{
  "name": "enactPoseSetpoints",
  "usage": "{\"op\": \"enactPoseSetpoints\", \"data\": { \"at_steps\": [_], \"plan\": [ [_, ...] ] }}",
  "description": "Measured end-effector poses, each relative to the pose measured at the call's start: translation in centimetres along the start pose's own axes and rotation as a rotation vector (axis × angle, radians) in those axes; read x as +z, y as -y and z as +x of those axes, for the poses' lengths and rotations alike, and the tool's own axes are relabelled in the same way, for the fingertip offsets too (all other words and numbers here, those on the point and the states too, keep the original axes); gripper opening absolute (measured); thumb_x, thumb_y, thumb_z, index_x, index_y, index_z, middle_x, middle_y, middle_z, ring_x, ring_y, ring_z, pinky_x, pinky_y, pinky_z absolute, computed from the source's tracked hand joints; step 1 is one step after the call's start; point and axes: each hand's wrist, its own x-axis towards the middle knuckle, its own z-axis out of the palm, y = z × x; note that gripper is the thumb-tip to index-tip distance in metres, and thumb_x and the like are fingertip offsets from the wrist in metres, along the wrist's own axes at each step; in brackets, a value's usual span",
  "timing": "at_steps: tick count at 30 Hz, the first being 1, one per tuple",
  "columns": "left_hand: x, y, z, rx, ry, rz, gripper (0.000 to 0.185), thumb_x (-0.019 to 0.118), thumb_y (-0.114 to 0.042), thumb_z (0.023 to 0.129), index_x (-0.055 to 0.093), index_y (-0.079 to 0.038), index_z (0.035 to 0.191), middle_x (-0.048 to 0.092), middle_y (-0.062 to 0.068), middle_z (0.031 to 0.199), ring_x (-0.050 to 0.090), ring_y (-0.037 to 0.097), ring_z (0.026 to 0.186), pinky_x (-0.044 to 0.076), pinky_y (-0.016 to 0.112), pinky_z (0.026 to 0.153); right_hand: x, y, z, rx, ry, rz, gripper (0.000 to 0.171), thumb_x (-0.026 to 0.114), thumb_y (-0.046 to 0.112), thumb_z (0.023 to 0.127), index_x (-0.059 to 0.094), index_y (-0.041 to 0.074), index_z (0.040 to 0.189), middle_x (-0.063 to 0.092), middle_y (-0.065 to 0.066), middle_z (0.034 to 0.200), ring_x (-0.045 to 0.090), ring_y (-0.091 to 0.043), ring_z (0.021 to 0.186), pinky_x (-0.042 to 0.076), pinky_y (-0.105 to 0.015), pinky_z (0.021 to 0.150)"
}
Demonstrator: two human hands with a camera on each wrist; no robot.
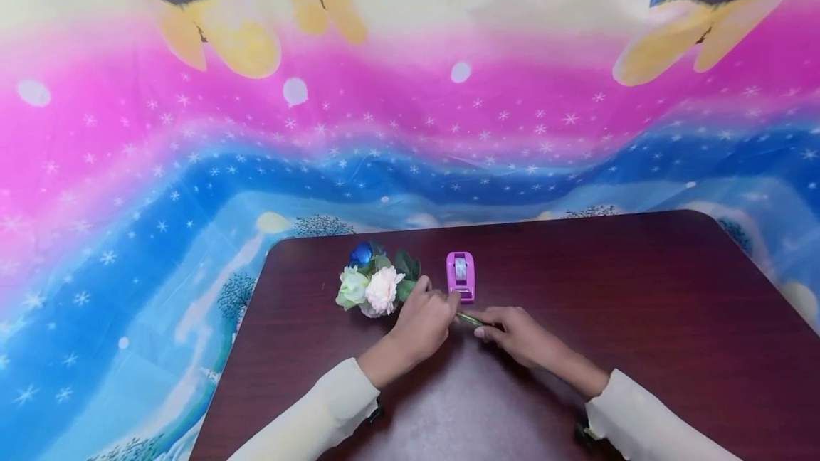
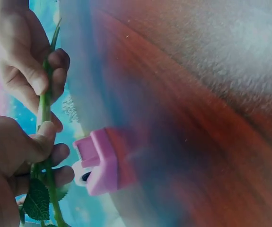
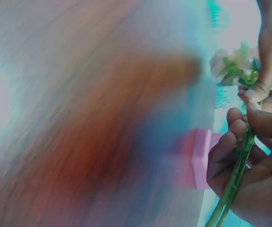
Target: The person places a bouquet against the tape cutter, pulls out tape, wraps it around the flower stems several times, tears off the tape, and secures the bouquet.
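Green flower stems (image 1: 470, 319) are pinched by both the left hand (image 1: 423, 324) and right hand (image 1: 519, 334), beside a purple tape dispenser (image 1: 461, 276)

Hands hide most of the stems (image 1: 470, 319).

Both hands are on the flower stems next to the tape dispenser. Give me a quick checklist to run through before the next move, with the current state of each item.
1. Left hand grips the stems near the blooms: ok.
2. Right hand grips the stems' lower end: ok.
3. Bouquet rests on the table, blooms clear of the edge: ok.
4. Tape dispenser upright and close beyond the hands: ok.
5. Tape end ready at the cutter: cannot tell, too small and blurred.
6. Stems bunched evenly together: cannot tell, the fingers hide most of them.
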Motion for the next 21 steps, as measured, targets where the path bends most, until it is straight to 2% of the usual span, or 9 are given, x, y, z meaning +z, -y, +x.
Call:
{"op": "enactPoseSetpoints", "data": {
  "at_steps": [3, 6, 10, 13, 16, 19, 21],
  "plan": [
    [-0.5, 0.3, 0.1, 0.033, -0.087, 0.014, 0.02, 0.083, -0.019, 0.079, 0.069, -0.018, 0.093, 0.068, -0.01, 0.065, 0.059, 0.008, 0.057, 0.034, 0.032, 0.076, -0.6, 0.7, 0.1, 0.089, 0.058, 0.159, 0.039, 0.061, 0.014, 0.102, 0.062, 0.008, 0.141, 0.07, -0.013, 0.088, 0.053, -0.011, 0.065, 0.045, -0.024, 0.057],
    [-0.9, 0.6, 0.4, 0.064, -0.134, 0.029, 0.019, 0.079, -0.013, 0.079, 0.067, -0.018, 0.092, 0.068, -0.009, 0.065, 0.059, 0.01, 0.058, 0.035, 0.032, 0.077, -1.3, 1.1, 0.2, 0.172, 0.129, 0.31, 0.036, 0.057, 0.014, 0.105, 0.062, 0.003, 0.139, 0.065, -0.015, 0.086, 0.051, -0.015, 0.064, 0.044, -0.027, 0.056],
    [-1.5, 0.6, 0.8, 0.087, -0.17, 0.048, 0.012, 0.072, -0.008, 0.084, 0.068, -0.017, 0.091, 0.069, -0.007, 0.065, 0.061, 0.012, 0.061, 0.037, 0.033, 0.078, -1.9, 1.0, 0.2, 0.222, 0.227, 0.517, 0.034, 0.055, 0.017, 0.106, 0.059, -0.006, 0.13, 0.059, -0.007, 0.084, 0.05, -0.016, 0.069, 0.045, -0.028, 0.061],
    [-1.9, 0.7, 1.0, 0.101, -0.195, 0.051, 0.01, 0.07, -0.008, 0.088, 0.069, -0.018, 0.087, 0.071, -0.007, 0.066, 0.062, 0.011, 0.062, 0.037, 0.032, 0.077, -2.1, 0.6, 0.3, 0.243, 0.278, 0.632, 0.038, 0.058, 0.02, 0.104, 0.056, -0.007, 0.13, 0.058, -0.001, 0.086, 0.049, -0.015, 0.071, 0.045, -0.027, 0.065],
    [-2.1, 0.7, 1.1, 0.111, -0.212, 0.048, 0.012, 0.07, -0.007, 0.088, 0.068, -0.018, 0.084, 0.071, -0.007, 0.066, 0.064, 0.011, 0.063, 0.037, 0.031, 0.076, -2.2, 0.5, 0.3, 0.251, 0.292, 0.656, 0.038, 0.062, 0.021, 0.102, 0.057, -0.004, 0.13, 0.058, 0.0, 0.09, 0.049, -0.016, 0.074, 0.043, -0.029, 0.067],
    [-2.2, 0.5, 1.2, 0.114, -0.213, 0.038, 0.014, 0.07, -0.006, 0.086, 0.067, -0.018, 0.081, 0.07, -0.007, 0.065, 0.064, 0.01, 0.062, 0.037, 0.031, 0.075, -2.1, 0.7, 0.1, 0.242, 0.266, 0.611, 0.037, 0.068, 0.018, 0.098, 0.059, -0.004, 0.126, 0.06, -0.001, 0.092, 0.052, -0.019, 0.078, 0.044, -0.031, 0.067],
    [-2.2, 0.3, 1.3, 0.114, -0.208, 0.025, 0.015, 0.071, -0.005, 0.085, 0.067, -0.019, 0.081, 0.07, -0.008, 0.064, 0.063, 0.01, 0.061, 0.037, 0.031, 0.075, -1.9, 0.9, -0.2, 0.231, 0.232, 0.58, 0.034, 0.071, 0.016, 0.095, 0.06, -0.006, 0.118, 0.061, -0.002, 0.091, 0.055, -0.02, 0.079, 0.047, -0.032, 0.068]
  ]
}}
